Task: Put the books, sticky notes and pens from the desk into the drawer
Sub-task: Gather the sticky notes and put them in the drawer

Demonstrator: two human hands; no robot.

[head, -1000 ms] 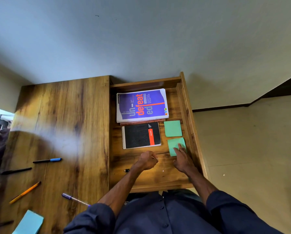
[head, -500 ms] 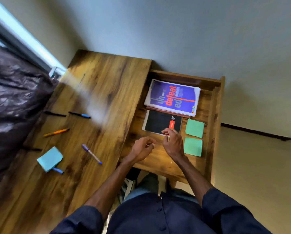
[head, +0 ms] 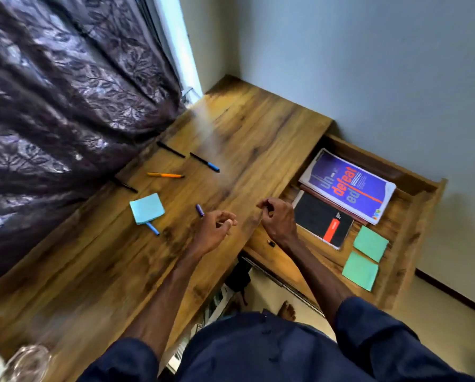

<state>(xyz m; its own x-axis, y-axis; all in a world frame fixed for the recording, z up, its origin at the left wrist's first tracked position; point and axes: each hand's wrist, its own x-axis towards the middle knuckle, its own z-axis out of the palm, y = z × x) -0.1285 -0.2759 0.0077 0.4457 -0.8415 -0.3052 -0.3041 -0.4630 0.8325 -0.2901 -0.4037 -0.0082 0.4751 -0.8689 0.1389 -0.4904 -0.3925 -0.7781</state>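
Books and green notes stowed; we turn to the pens and the blue pad.

Both hands hover empty, left hand loosely curled, grip apart, just beside the purple pen; right hand curled at the drawer edge. At ten o'clock on the table lie the blue sticky notes. We judge the purple pen comes next.
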